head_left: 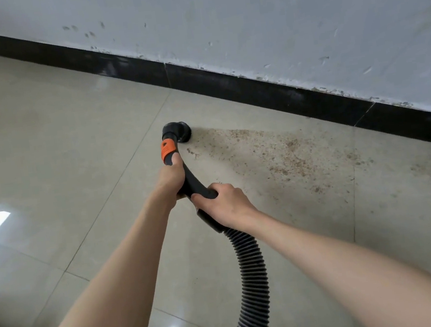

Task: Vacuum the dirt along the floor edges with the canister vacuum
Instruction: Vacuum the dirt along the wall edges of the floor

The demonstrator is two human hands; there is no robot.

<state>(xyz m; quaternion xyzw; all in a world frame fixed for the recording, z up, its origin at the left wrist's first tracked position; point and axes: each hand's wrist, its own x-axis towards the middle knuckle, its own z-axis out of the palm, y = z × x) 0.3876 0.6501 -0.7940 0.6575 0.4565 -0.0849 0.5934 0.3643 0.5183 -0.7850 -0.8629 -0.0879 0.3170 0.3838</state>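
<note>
Both hands are on the curved black handle tube (193,182) of the vacuum. The left hand (171,175) grips it higher up, fingers curled round the tube just below the orange collar (167,148), while the right hand (226,205) wraps its fingers and thumb round the lower end, where the tube meets the ribbed black hose (250,281). The hose bends down and away toward the bottom edge of the view (the canister itself is out of sight). At the far end of the tube sits a round black brush nozzle (177,130), resting on the pale tiled floor (70,143) at the left tip of the dirt (283,152) — a scatter of brown crumbs and dust that spreads to the right across the tiles, near the black baseboard (254,88) but not quite against it at the nozzle. Above the baseboard rises a scuffed white wall (273,20) with chipped paint along its lower edge. A dark shape — too blurred to tell what it is — sits in the bottom left corner.
</note>
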